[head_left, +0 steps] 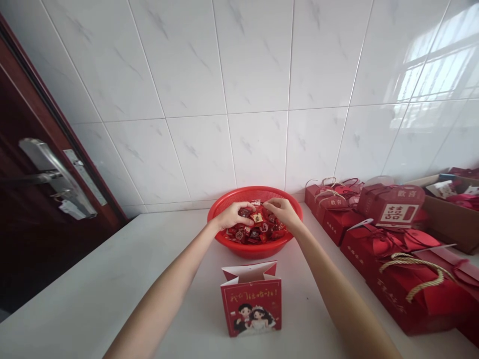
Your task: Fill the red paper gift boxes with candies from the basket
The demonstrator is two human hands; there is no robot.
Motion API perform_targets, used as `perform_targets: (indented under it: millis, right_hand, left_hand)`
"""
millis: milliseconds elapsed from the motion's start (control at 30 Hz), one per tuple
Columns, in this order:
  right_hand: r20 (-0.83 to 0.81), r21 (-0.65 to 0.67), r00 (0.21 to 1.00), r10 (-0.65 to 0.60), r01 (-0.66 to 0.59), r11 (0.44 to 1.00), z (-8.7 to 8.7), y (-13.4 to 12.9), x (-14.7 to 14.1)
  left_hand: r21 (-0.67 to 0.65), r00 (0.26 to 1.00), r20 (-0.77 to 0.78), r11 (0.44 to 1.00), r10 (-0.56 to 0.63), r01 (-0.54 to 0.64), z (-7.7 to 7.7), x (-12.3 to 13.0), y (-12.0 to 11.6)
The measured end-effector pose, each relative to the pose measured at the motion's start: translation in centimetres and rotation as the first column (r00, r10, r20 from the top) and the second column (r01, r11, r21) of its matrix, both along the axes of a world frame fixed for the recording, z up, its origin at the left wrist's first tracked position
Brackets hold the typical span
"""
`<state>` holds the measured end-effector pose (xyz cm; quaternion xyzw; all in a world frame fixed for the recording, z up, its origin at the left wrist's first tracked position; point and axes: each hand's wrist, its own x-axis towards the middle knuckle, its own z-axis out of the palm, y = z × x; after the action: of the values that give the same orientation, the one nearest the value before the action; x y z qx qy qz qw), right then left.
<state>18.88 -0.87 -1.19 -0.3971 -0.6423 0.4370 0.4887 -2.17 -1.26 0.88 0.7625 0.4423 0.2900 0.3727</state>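
Observation:
A round red plastic basket [258,252] stands against the tiled wall, filled with small wrapped candies [258,234] in red, dark and gold. My left hand [235,215] reaches over its left side, thumb and fingers spread in a curve above the candies, a dark-wrapped one lying between them. From the right, my right hand [282,209] dips in with bent fingers close together at the candies; what they hold, if anything, is hidden. Nearer to me, between my forearms, a red paper gift box [252,304] stands upright with its top flaps open and a cartoon bridal couple on its front.
Several red gift boxes [374,254] with cord handles line the right side of the white table [149,279]. Behind them sits an open cardboard box [449,219] with packaged items. A dark red door [33,199] with a metal handle is at the left.

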Motion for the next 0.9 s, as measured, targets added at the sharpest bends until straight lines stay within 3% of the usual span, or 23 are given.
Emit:
perform_targets:
  millis: [167, 267, 600, 900]
  right_hand:
    - [-0.004, -0.056, 0.987, 0.16, -0.16, 0.986, 0.49, -0.58, -0.01]
    - [-0.053, -0.076, 0.979, 0.195, -0.199, 0.977, 0.5, -0.66, -0.04]
    - [-0.308, -0.149, 0.951, -0.006, -0.042, 0.988, 0.6, -0.16, 0.24]
    - [-0.451, -0.203, 0.891, -0.057, -0.04, 0.978, 0.82, -0.27, 0.66]
  left_hand:
    - [0.025, 0.996, 0.088, 1.0, 0.017, -0.019, -0.08, 0.01, -0.16]
    - [0.023, 0.994, 0.101, 0.999, 0.029, -0.031, 0.15, 0.07, -0.35]
    - [-0.147, 0.964, 0.251, 0.988, 0.082, -0.046, 0.07, -0.2, -0.52]
    - [-0.26, 0.925, 0.364, 0.965, 0.113, -0.016, -0.14, -0.28, -0.12]
